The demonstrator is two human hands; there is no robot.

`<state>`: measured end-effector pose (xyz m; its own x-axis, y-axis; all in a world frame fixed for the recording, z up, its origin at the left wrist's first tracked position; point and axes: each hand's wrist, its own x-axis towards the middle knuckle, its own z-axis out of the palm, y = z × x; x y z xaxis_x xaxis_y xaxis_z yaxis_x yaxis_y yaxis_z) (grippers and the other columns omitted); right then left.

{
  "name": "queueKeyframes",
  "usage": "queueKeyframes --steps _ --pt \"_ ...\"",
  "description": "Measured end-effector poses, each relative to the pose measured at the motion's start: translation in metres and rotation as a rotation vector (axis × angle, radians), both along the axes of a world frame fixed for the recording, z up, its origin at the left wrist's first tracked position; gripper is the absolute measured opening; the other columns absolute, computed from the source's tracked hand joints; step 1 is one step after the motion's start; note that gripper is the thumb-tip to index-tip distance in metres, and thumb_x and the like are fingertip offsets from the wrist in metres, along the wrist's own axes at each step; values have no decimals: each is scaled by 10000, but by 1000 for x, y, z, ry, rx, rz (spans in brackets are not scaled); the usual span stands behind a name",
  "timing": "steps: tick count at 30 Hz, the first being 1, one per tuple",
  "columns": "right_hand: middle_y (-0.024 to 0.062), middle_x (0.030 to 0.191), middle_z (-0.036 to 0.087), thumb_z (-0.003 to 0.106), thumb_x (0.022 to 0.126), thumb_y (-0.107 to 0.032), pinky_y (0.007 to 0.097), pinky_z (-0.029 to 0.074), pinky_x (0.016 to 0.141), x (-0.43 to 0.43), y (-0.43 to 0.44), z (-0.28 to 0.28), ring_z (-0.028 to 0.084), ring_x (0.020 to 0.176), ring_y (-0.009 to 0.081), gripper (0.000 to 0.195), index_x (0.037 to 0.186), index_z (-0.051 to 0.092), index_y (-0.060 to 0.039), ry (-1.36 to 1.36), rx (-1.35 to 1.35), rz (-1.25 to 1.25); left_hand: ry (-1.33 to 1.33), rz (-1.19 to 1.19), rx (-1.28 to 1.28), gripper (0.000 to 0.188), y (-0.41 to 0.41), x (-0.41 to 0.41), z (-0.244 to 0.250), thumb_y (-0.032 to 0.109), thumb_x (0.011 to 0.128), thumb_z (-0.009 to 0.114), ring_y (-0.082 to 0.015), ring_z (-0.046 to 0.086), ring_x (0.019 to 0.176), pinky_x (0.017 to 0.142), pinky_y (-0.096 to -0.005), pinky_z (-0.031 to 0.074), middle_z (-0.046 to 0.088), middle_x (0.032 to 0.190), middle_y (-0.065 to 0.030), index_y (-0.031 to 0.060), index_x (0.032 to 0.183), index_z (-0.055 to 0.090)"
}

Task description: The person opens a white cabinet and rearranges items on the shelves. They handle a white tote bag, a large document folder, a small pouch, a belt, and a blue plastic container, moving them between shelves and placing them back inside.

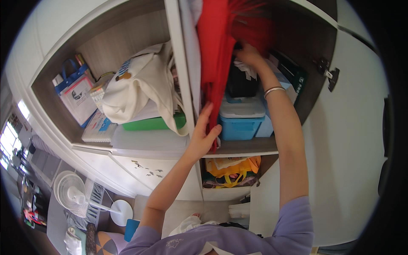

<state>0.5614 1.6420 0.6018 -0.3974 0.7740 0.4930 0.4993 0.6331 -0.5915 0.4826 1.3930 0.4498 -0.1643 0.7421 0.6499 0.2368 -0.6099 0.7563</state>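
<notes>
A tall red bag (215, 47) stands upright at the left side of the open cupboard compartment, and its upper part is blurred. My left hand (201, 135) grips its lower front edge, thumb on the right face and fingers on the left. Deeper in, my right hand (250, 57) reaches behind the red bag's upper part, its fingertips blurred and partly hidden. Just below that hand, crumpled white material (246, 68) lies on a black container (242, 84). Under the black container is a blue storage box (240, 127) with a pale lid (244, 108).
Left of the divider (181, 63), a cream cloth bag (140, 89) rests over a green box (153, 122). An open white door (344, 153) stands at right. Yellow bags (234, 172) fill the compartment below. A white fan (71, 191) stands on the floor at left.
</notes>
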Motion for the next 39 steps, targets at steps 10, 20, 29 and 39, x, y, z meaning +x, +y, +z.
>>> queueKeyframes --steps 10,20,29,39 --pt "16 586 486 515 768 -153 229 365 404 46 -28 24 451 456 111 99 727 538 -67 862 -541 609 -34 -65 -37 533 -5 -8 -4 110 777 509 -200 274 1180 950 -306 228 264 1297 -120 57 1252 271" --pt "321 1107 402 386 830 -237 216 445 667 136 -211 22 370 467 59 426 1141 362 54 947 -119 762 60 -140 -31 702 -44 11 12 104 746 527 -219 164 1237 981 -349 159 170 1334 -119 69 1304 102" --pt "353 956 435 338 849 -347 223 451 588 149 -265 -15 468 463 124 382 1035 383 -17 975 -403 1474 -125 -371 -14 1053 -81 -2 11 361 597 679 -281 121 1245 979 -393 129 89 1346 -167 118 1306 -61" --pt "296 979 374 414 829 -312 241 464 479 -5 -326 -35 354 404 102 326 798 365 9 881 -844 1574 -356 -331 47 818 -209 -109 -4 313 606 668 -233 334 1105 915 -334 266 361 1165 -140 18 1219 214"
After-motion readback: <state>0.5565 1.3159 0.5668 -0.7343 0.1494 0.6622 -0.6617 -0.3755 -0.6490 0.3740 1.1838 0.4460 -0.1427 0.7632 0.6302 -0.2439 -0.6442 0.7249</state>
